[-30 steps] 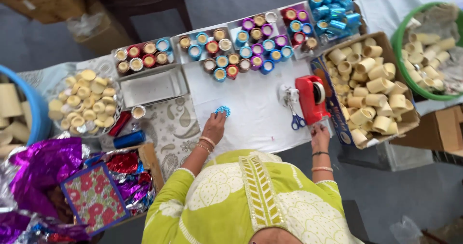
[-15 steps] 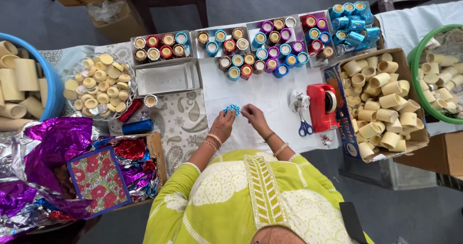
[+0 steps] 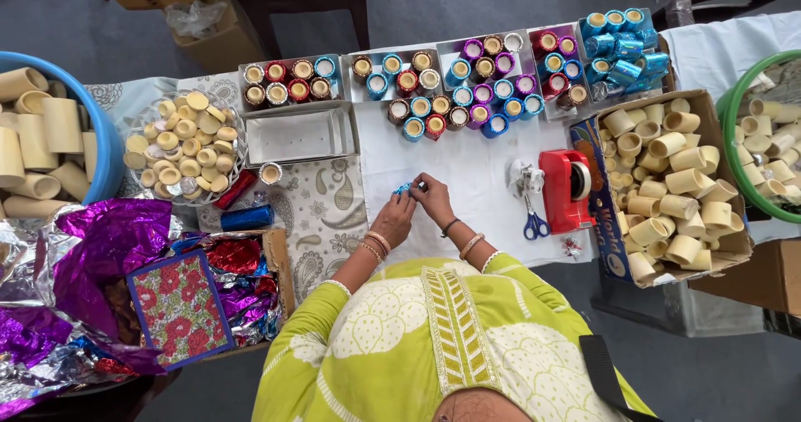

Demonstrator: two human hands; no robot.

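My left hand and my right hand meet over the white cloth in front of me. Both pinch a small cup wrapped in shiny blue foil, which shows only at its top between the fingertips. Bangles sit on both wrists. Rows of foil-wrapped cups in red, blue, purple and brown fill white trays beyond my hands.
A red tape dispenser and blue-handled scissors lie right of my hands. A cardboard box of plain beige tubes stands at right, a green tub beyond it. At left: an empty white tray, a bowl of discs, a blue tub, crumpled foil sheets.
My right hand left the tape dispenser and came across to join the left hand on the blue foil cup. The view has also shifted slightly.
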